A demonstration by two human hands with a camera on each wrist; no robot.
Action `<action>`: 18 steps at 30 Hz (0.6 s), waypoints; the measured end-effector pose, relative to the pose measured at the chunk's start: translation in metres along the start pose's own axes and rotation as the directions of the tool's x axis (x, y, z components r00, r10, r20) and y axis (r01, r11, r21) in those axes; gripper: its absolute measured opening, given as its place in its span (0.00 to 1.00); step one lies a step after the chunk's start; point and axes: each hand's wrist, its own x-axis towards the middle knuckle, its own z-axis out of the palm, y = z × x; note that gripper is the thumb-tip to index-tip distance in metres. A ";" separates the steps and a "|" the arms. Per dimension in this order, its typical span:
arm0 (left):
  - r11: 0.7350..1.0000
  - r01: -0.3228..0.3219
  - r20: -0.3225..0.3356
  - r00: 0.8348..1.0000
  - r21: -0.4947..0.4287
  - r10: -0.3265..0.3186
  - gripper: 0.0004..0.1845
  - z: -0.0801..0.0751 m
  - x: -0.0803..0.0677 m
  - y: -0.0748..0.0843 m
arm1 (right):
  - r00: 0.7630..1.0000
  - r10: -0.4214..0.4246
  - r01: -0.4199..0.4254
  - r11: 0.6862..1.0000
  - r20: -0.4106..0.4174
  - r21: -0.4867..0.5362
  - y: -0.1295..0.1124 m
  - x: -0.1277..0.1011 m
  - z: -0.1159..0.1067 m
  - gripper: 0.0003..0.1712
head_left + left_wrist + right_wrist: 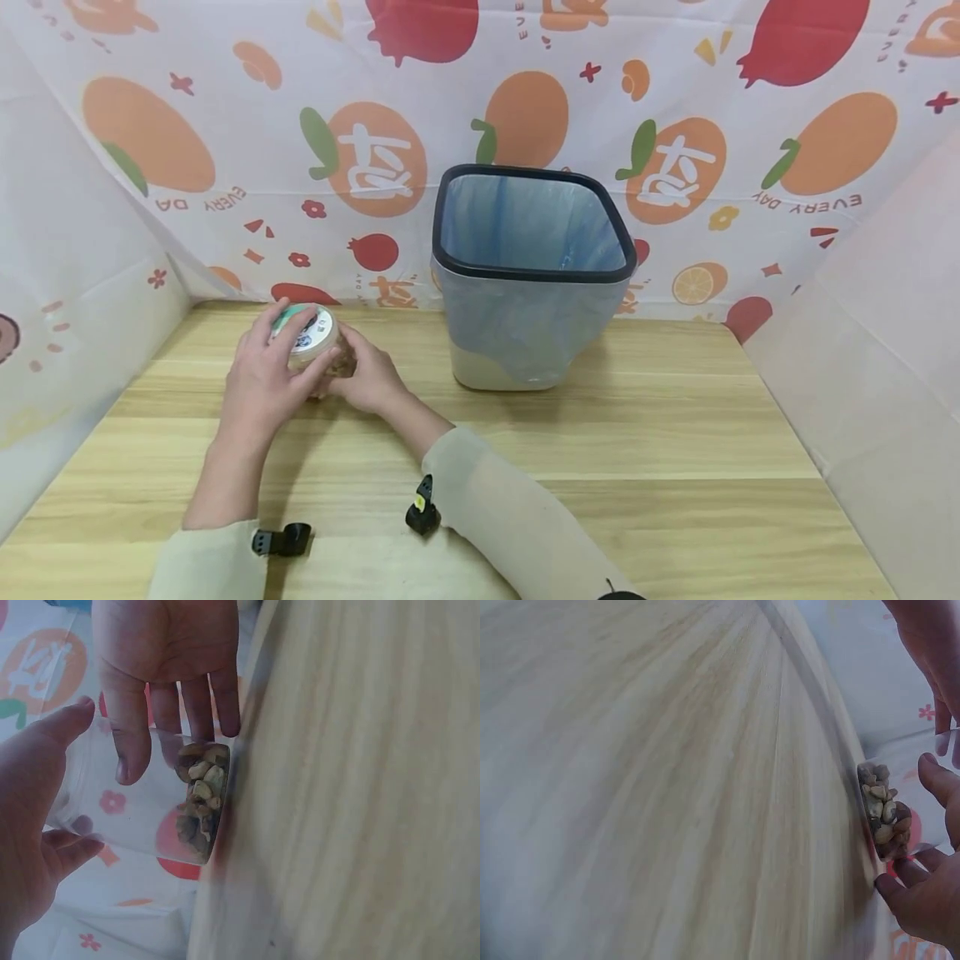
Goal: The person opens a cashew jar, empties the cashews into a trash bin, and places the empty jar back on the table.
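Observation:
A clear plastic jar [343, 360] stands upright at the back left of the table, its round lid [317, 333] printed in white and green. Brown and tan pebble-like pieces [201, 791] fill only its lower part. My left hand [258, 379] grips the top from above, fingers and thumb spread round the lid and upper rim. Lower down, my right hand [371, 375] holds the jar's side, thumb in front and fingers behind in the left wrist view. The right wrist view shows that thumb and fingertips about the jar's lower wall.
Right of the jar stands a bin [502, 367] with a black rim and a bluish bag liner. A fruit-printed cloth [450, 250] hangs behind the wooden table [675, 433], with pale cloth along both sides. Small black cameras [288, 540] sit on both cuffs.

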 end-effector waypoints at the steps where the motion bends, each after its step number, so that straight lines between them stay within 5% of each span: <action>1: 1.000 -0.011 -0.003 1.000 -0.005 0.011 0.38 0.000 0.000 0.002 | 1.000 -0.004 0.004 1.000 -0.005 0.006 0.001 -0.002 -0.002 0.52; 9: 0.987 -0.149 -0.029 0.989 -0.060 0.148 0.43 0.000 0.004 0.030 | 0.997 -0.066 0.069 0.995 -0.045 0.067 0.008 -0.028 -0.029 0.51; 18: 0.967 -0.206 0.018 0.977 -0.151 0.211 0.47 -0.007 0.003 0.063 | 0.983 -0.156 0.162 0.986 -0.097 0.051 0.006 -0.068 -0.068 0.50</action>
